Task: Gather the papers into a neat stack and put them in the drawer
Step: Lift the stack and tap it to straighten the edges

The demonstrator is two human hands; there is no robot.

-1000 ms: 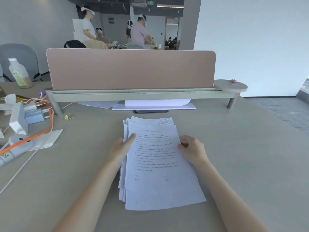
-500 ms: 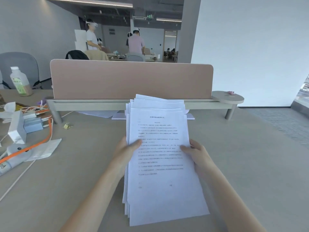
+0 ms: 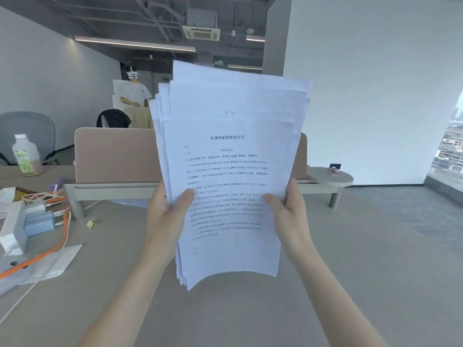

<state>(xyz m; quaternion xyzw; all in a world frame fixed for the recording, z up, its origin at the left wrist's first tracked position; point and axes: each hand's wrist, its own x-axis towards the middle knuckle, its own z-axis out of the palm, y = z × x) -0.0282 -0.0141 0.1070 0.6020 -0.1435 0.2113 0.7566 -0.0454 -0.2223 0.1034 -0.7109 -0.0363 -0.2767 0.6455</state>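
1. Papers are now hanging upright in mid-frame, clear of the desk; a second ago they were lying flat on it and half a second ago only tilting up.
2. Left hand is clamping the left edge, thumb across the front sheet and fingers hidden behind. Right hand is mirroring that on the right edge. Pinching both sides is likely keeping the sheets loose enough to slide against each other.
3. Bottom edge is bowing toward the camera and hanging free above the desk at lower centre, not touching it. Judgement: this is the setup for tapping the edge down to square the stack.
4. Stack is not neat yet: top edges are fanning out in steps in the upper centre, left edges are staggering too.
5. Drawer is not showing anywhere in frame, so the stowing step is still pending.
6. Left of frame, cable clutter and a bottle are sitting well apart from the papers.
7. Behind the papers, the pink divider is running across mid-frame, blocking that side.
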